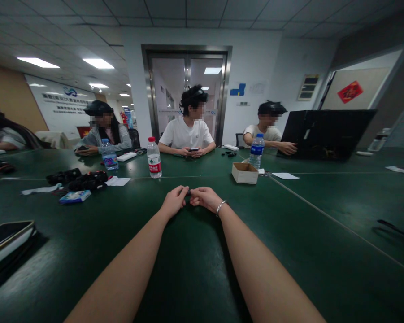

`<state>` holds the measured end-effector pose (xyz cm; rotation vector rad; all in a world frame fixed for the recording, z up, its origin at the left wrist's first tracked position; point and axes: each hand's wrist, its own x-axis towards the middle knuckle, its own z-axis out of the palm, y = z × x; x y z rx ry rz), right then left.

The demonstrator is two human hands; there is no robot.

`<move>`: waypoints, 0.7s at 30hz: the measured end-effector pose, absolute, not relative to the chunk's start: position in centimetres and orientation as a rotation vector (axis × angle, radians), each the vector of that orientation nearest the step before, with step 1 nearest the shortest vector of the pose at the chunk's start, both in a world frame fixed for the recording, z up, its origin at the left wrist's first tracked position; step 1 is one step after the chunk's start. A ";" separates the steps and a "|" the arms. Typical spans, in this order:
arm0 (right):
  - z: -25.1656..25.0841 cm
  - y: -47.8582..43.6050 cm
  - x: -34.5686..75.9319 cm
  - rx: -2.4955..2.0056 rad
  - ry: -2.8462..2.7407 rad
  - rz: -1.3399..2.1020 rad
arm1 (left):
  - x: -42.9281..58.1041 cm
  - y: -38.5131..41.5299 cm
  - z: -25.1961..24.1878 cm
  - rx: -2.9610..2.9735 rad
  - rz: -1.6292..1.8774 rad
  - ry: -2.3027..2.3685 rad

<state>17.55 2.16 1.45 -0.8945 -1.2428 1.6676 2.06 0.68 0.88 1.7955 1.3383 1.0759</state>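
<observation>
I see the left hand (173, 202) and right hand (206, 198) nearly together, pinching a small dark piece (188, 193). The open box (244, 176) sits at their two o'clock.

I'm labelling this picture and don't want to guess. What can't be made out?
- Head view, small dark item between left hand and right hand: its shape, mostly covered by them.
- Head view, box: its bottom, mostly hidden by its front wall.
- Head view, phone: its left part, cut off by the left edge.
- Head view, red-capped bottle: finer print, too blurred.
</observation>
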 end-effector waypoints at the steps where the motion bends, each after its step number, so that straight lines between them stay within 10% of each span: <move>1: 1.4 2.2 17.5 -0.901 -1.247 1.663 | 2.1 0.7 0.9 1.796 1.077 1.339; 21: 0.8 2.6 17.6 -0.928 -1.278 1.601 | 2.3 0.6 0.8 1.834 1.074 1.348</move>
